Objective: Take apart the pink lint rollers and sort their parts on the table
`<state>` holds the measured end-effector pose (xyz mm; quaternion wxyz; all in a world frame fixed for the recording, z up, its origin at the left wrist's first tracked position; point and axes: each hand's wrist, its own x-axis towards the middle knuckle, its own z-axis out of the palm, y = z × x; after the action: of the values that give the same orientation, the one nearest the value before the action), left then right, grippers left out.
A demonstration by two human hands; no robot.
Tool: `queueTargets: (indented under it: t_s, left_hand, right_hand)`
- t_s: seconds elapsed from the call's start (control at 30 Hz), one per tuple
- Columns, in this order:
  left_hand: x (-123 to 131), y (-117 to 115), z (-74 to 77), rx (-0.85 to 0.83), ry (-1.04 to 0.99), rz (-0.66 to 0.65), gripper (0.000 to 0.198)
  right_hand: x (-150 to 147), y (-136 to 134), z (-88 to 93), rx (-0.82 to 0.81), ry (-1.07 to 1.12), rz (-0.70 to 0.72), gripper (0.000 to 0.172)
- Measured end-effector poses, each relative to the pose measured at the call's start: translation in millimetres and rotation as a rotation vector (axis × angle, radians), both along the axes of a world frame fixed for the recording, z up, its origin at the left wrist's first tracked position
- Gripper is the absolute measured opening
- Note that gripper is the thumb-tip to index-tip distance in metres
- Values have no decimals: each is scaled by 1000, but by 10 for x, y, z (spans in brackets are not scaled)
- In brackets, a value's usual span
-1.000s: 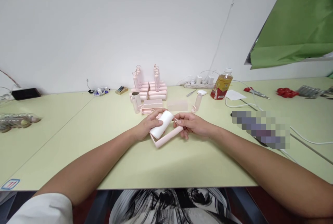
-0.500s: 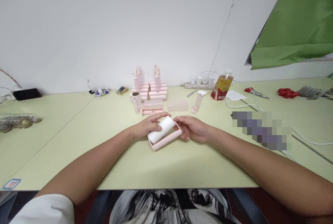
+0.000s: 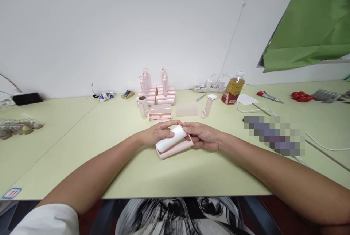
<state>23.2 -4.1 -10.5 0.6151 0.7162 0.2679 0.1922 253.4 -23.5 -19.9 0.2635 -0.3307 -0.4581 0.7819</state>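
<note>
A white cylinder (image 3: 172, 138) lies tilted, partly inside a pale pink trough-shaped holder (image 3: 176, 150) at the near middle of the table. My left hand (image 3: 158, 133) is closed on the cylinder, its thumb lying across the top. At the other end, my right hand (image 3: 201, 134) grips the pink holder's end, thumb and fingertips close to the cylinder's end. Some of the right fingers are hidden behind the parts. Just beyond the hands sit an open pink case (image 3: 160, 116) and a clear pinkish cover (image 3: 186, 110).
Several pink cases (image 3: 165, 99) and small bottles (image 3: 165, 83) stand near the wall. A loose small bottle (image 3: 208, 107), a drink bottle (image 3: 233, 88), a power strip (image 3: 209, 89) and white cables are to the right. A phone (image 3: 27, 98) lies far left.
The white cylinder has shifted slightly right and down with the pink holder, which lies at a flatter angle. My right fingers have closed in on the holder's end.
</note>
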Motion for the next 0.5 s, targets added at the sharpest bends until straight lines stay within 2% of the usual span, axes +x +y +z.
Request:
queueTargets:
  t_s: [0.23, 0.5]
  left_hand:
    - [-8, 7, 39, 30, 22, -16, 70]
    - [-34, 42, 15, -19, -4, -37, 71]
  right_hand:
    - [-12, -51, 71, 105, -51, 5, 46]
    - [-42, -69, 90, 94, -89, -61, 48]
